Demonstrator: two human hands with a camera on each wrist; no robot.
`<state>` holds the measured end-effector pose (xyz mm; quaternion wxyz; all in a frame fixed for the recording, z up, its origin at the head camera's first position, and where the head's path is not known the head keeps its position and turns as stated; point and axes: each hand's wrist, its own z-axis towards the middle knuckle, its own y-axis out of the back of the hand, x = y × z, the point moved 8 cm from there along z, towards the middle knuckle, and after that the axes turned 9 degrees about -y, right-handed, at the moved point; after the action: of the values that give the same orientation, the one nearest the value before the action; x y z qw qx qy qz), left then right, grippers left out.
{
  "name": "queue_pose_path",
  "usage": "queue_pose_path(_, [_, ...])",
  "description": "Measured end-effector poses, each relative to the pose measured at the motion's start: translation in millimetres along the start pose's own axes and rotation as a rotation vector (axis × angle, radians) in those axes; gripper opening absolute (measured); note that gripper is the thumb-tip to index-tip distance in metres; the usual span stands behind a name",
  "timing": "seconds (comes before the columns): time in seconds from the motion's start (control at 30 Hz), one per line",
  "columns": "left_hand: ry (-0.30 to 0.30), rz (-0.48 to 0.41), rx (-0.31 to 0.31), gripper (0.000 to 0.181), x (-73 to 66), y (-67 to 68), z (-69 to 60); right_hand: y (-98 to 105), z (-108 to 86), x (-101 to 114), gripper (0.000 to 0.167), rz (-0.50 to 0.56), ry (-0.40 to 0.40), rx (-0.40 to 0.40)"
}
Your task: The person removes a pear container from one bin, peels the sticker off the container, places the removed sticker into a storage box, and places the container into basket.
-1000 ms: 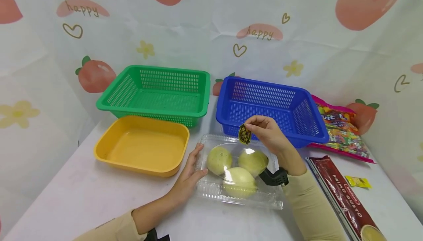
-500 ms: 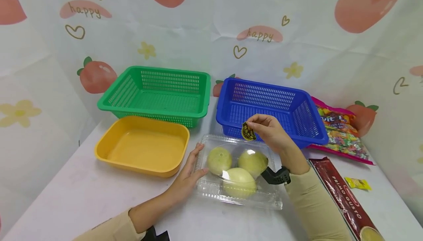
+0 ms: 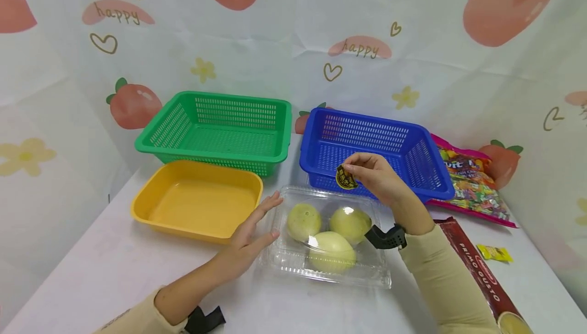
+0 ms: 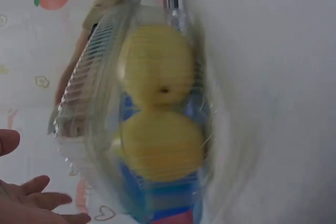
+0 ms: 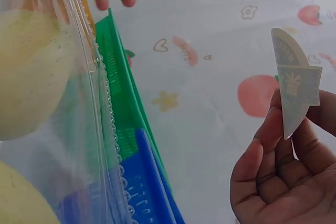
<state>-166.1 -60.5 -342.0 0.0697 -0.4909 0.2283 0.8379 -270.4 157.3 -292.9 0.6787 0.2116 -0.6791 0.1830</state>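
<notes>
A clear plastic clamshell box (image 3: 367, 275) lies shut on the table with three round, pale yellow-green fruits (image 3: 332, 251) inside. My left hand (image 3: 245, 245) is beside the box's left edge, fingers spread and fairly straight, holding nothing. A gap separates that hand from the box (image 4: 94, 103) in the left wrist view. Above the box's far right side, my right hand (image 3: 378, 178) pinches a small black-and-gold sticker (image 3: 345, 177) between thumb and fingers. The right wrist view shows the pale back of the sticker (image 5: 296, 80), clear of the box.
Behind the box stand a green basket (image 3: 286, 140) and a blue basket (image 3: 445, 194). A yellow tray (image 3: 197, 229) is to the left. A candy bag (image 3: 477, 186), a long red packet (image 3: 481, 268) and a small yellow packet (image 3: 495, 253) lie on the right.
My left hand has let go of the box's left edge and moved slightly left. My right hand has risen a little and moved right with the sticker.
</notes>
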Motion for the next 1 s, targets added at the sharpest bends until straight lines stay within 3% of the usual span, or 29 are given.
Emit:
queue_pose_path(0.17, [-0.068, 0.075, -0.044, 0.041, -12.3, 34.4, 5.1, -1, 7.2, 1, 0.016, -0.045, -0.056, -0.008])
queue_pose_path(0.37, [-0.091, 0.145, -0.195, 0.036, -21.6, 90.6, 3.6, -9, 17.7, 4, 0.014, -0.127, -0.111, 0.019])
queue_pose_path(0.67, [-0.005, 0.175, -0.335, 0.039, -11.8, 159.0, -14.2, -33, 44.1, 12, 0.015, -0.221, -0.164, 0.068])
queue_pose_path(1.0, [0.203, 0.302, -0.492, 0.045, 26.5, 211.9, -37.9, -56, 84.2, 13, 0.028, -0.262, -0.175, 0.062])
